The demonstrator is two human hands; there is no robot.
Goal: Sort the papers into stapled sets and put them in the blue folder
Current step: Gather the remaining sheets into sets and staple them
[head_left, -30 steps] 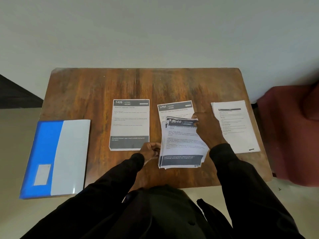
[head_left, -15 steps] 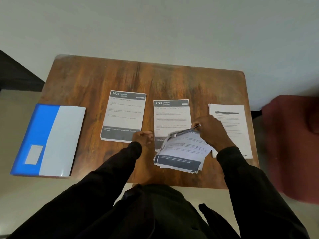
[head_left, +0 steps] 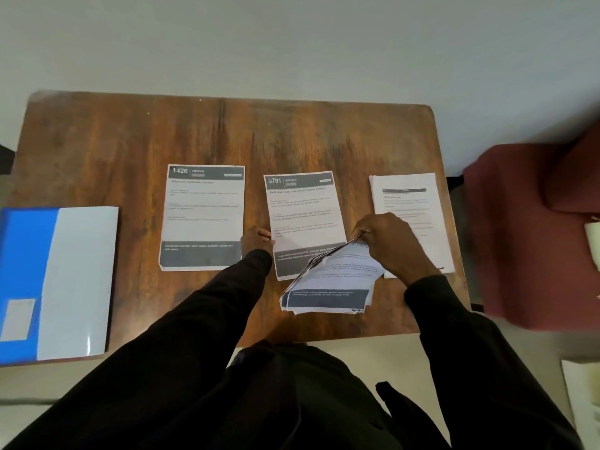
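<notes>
Three paper piles lie in a row on the wooden table [head_left: 227,134]: the sheet headed 1426 [head_left: 203,209] on the left, the sheet headed 3791 [head_left: 303,212] in the middle, a plain white pile [head_left: 406,196] on the right. My right hand [head_left: 388,241] pinches the top edge of a loose stack of papers [head_left: 331,284], lifted and tilted over the near edge of the 3791 sheet. My left hand [head_left: 258,240] rests curled at the left edge of the 3791 sheet. The blue folder [head_left: 55,280] lies shut at the table's left end.
A dark red upholstered chair [head_left: 535,228] stands close to the table's right side. A pale sheet [head_left: 584,401] lies on the floor at the lower right. The folder overhangs the table's near left corner.
The stack in my right hand has been lifted by its top edge and tilted toward me, which uncovers the 3791 sheet. My left hand moved up to that sheet's left edge.
</notes>
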